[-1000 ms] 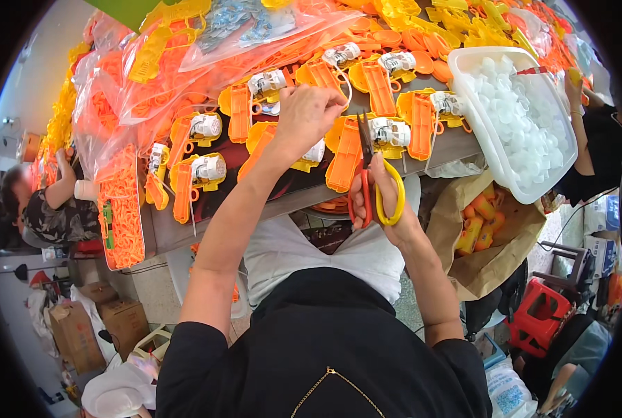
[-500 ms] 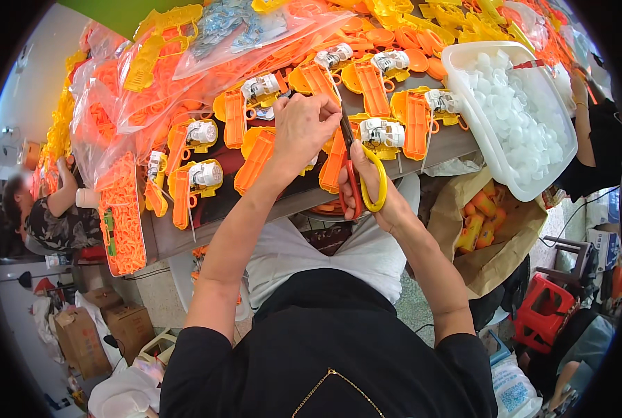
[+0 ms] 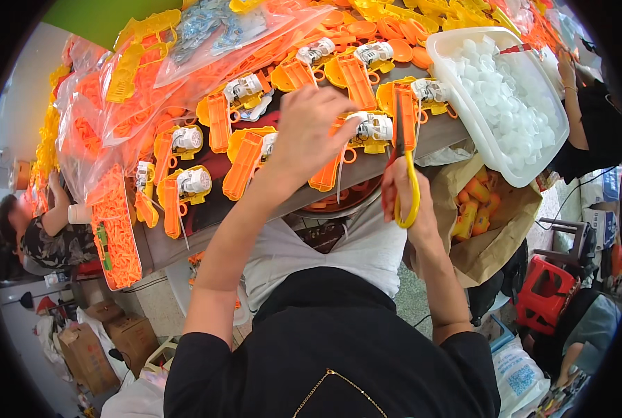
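Note:
My right hand [image 3: 414, 198] is closed round a pair of scissors [image 3: 410, 184] with red and yellow handles. Their dark blades point away from me, over the orange part of a yellow toy assembly [image 3: 406, 115]. My left hand [image 3: 300, 143] hovers over the middle of the row, slightly blurred, with thumb and forefinger apart and nothing visible between them. Beside its thumb lies another yellow assembly with a white mechanism [image 3: 374, 127]. Several similar assemblies, such as the one at left [image 3: 192, 181], have orange pieces and thin pale strips; my left hand partly covers one.
A white tub [image 3: 440, 52] of translucent caps stands at right, above a paper bag [image 3: 492, 261] with orange-yellow parts. Bags of orange pieces [image 3: 126, 104] and loose yellow parts pile up at the back. A narrow tray [image 3: 138, 254] sits at left. Other people work on both sides.
My right hand has moved right with the scissors, away from my left hand. The left hand has shifted slightly nearer to me, its thumb and forefinger parting from a pinch.

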`<action>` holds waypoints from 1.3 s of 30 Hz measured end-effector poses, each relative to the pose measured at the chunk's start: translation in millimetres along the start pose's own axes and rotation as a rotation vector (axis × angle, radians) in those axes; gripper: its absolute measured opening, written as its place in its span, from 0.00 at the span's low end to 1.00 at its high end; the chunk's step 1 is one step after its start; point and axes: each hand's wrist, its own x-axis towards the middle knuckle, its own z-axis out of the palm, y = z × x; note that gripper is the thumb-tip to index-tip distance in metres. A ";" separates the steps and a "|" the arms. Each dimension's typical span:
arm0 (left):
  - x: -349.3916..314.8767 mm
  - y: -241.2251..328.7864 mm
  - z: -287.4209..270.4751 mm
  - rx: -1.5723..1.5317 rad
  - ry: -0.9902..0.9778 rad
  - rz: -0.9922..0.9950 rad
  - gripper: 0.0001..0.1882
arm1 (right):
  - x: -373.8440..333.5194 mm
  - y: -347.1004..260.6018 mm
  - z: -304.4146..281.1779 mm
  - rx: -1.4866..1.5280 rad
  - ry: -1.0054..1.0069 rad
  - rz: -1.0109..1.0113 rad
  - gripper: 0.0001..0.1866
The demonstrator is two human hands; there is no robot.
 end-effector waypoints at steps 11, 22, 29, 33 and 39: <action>-27.8 -13.9 35.1 0.233 -0.215 0.162 0.33 | 45.4 14.5 -38.9 -0.948 0.550 -0.219 0.26; 3.3 28.3 44.2 0.278 -0.076 0.074 0.13 | 28.9 1.0 -61.3 -0.539 0.350 -0.063 0.24; 18.4 37.1 78.4 0.522 -0.164 -0.152 0.19 | 0.0 8.4 -67.7 -0.170 -0.018 0.092 0.31; 10.7 25.7 84.2 0.405 -0.119 -0.222 0.13 | -2.0 13.0 -70.9 -0.202 -0.143 0.295 0.38; 4.0 19.0 84.5 0.263 -0.014 -0.259 0.06 | 16.1 0.4 -57.0 -0.285 -0.187 0.368 0.43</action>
